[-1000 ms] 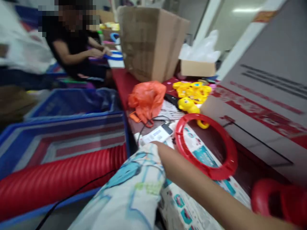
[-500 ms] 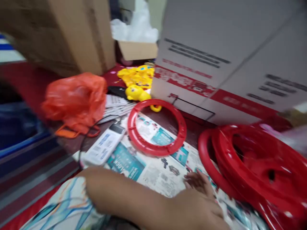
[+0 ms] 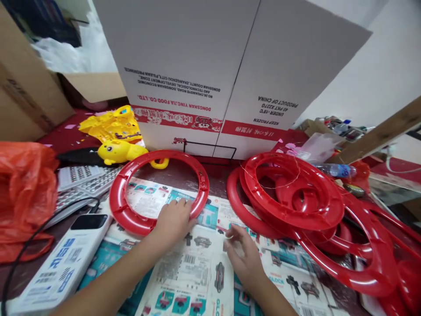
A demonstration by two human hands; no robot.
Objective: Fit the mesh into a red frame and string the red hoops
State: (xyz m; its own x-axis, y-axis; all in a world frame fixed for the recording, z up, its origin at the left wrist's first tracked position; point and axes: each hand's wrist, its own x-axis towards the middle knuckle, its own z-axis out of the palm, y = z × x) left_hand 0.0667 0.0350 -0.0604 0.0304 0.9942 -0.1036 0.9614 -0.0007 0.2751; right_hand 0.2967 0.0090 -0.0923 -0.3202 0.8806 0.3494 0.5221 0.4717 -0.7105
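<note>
A red plastic ring (image 3: 119, 206) lies on the printed cardboard sheets (image 3: 184, 272). My left hand (image 3: 176, 221) is over the ring's near right rim, its fingers curled across the rim into the opening. Right of it, my right hand (image 3: 243, 254) is above the sheets, with fingers bent and a gap between thumb and forefinger; I see nothing in it. Farther right is a loose pile of more red rings (image 3: 296, 193), some overlapping and tilted, apart from my right hand.
A white power bank (image 3: 62, 263) with a black cable lies at left, near an orange plastic bag (image 3: 26, 193). A yellow toy (image 3: 121, 151) sits behind the ring. A large white carton (image 3: 184, 48) stands at the back. A water bottle (image 3: 338, 170) lies beyond the pile.
The view has swung right and sharpened. My left hand has gone from near the pile to the single ring and now grips its rim. Both hands now show clearly.
</note>
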